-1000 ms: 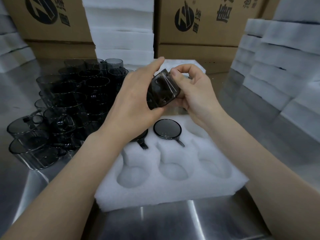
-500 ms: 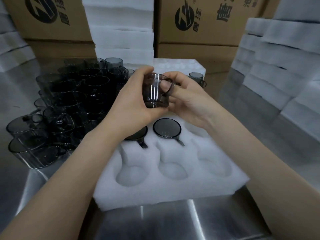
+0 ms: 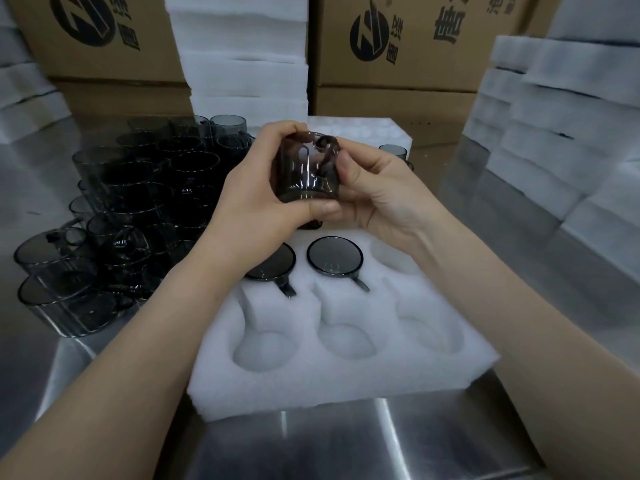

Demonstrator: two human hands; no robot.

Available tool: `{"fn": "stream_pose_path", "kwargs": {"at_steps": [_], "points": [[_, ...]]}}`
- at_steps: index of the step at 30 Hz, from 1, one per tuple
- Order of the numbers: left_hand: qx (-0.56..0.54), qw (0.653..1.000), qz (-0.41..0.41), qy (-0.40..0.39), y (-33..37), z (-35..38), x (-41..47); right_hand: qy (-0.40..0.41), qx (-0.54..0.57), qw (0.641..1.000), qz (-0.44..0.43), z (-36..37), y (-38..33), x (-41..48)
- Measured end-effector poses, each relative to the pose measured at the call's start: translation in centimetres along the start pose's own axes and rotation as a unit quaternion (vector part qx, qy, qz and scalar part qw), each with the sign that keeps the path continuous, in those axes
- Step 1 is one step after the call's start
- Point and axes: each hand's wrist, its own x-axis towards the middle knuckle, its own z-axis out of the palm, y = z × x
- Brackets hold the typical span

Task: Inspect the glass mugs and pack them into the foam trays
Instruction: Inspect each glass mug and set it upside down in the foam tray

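Note:
A smoky grey glass mug (image 3: pixel 305 168) is held upright above the back of the white foam tray (image 3: pixel 332 379). My left hand (image 3: pixel 252 199) grips its left side and base, thumb under the bottom edge. My right hand (image 3: pixel 374 188) holds its right side, with the thumb by the handle. Two mugs sit in the tray's middle row: one (image 3: pixel 273 263) partly under my left wrist, another (image 3: pixel 334 255) beside it. The front three pockets hold nothing. A crowd of loose grey mugs (image 3: pixel 131 209) stands to the left on the steel table.
A second foam tray (image 3: pixel 367 131) lies behind the first, with a single mug (image 3: pixel 393 152) at its right. Stacks of foam trays (image 3: pixel 554 133) rise at right, at centre back (image 3: pixel 242 53) and far left. Cardboard boxes (image 3: pixel 415 46) line the back.
The mug went from lying tilted between my hands to upright, and it has since turned so the handle faces my right thumb. Both hands stayed over the tray's back.

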Motion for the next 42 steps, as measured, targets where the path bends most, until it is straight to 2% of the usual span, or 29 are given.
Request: {"fn": "stream_pose_path", "kwargs": {"at_steps": [6,15,20,25,29,31,35,38,42], "points": [[-0.04,0.998,0.019,-0.037,-0.6,-0.2,0.1,-0.008,0.02,1.0,0.018,-0.6,0.0,-0.1],[0.002,0.991,0.017,-0.132,-0.8,-0.4,0.2,0.006,-0.076,0.996,0.036,-0.4,-0.2,-0.2],[0.051,0.993,0.046,-0.093,-0.2,-0.2,0.0,0.02,-0.056,0.998,0.014,-0.4,-0.2,0.0],[-0.007,0.999,0.023,-0.035,-0.1,-0.2,0.0,-0.045,0.038,0.998,0.008,-0.7,-0.1,0.0],[-0.022,1.0,-0.006,-0.011,-0.5,-0.3,0.1,-0.092,0.043,0.995,0.01,-0.8,-0.1,-0.2],[0.007,1.0,-0.012,-0.013,-0.5,-0.2,0.1,-0.094,0.024,0.995,0.016,-0.5,0.1,-0.2],[0.083,0.995,-0.011,-0.051,-0.5,0.2,0.1,-0.025,-0.048,0.998,-0.007,0.2,0.4,-0.2],[0.074,0.996,-0.012,-0.057,-0.4,0.2,0.1,-0.018,-0.055,0.998,-0.006,0.1,0.3,-0.2],[0.04,0.997,-0.019,-0.059,-0.3,0.1,0.1,-0.054,-0.031,0.998,0.008,-0.4,-0.2,-0.3]]}}
